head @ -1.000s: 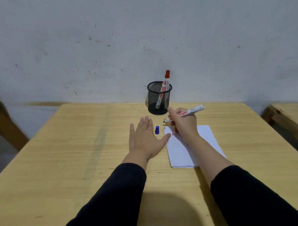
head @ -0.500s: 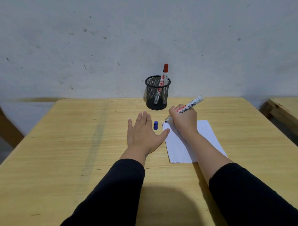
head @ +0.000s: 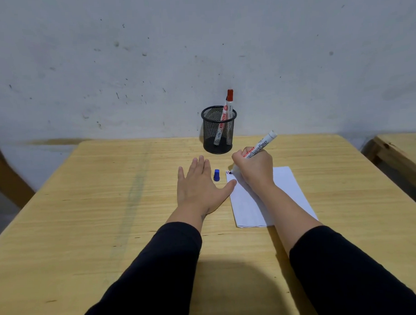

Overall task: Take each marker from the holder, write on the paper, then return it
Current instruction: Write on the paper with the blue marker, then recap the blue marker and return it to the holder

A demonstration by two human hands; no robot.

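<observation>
My right hand (head: 254, 168) grips a white uncapped marker (head: 263, 143), its tip touching the top left corner of the white paper (head: 288, 192), where small marks show. Its blue cap (head: 216, 175) lies on the table between my hands. My left hand (head: 198, 186) rests flat on the table, fingers apart, with the thumb touching the paper's left edge. A black mesh holder (head: 219, 130) stands behind the hands and holds a red-capped marker (head: 225, 116) leaning to the right.
The wooden table (head: 109, 208) ends at a grey wall just behind the holder. Another wooden table (head: 405, 155) stands to the right across a narrow gap. A wooden piece (head: 5, 178) slants at the far left.
My right hand lowered the marker, bringing its tip down onto the paper's top left corner. My left hand stayed flat beside the cap.
</observation>
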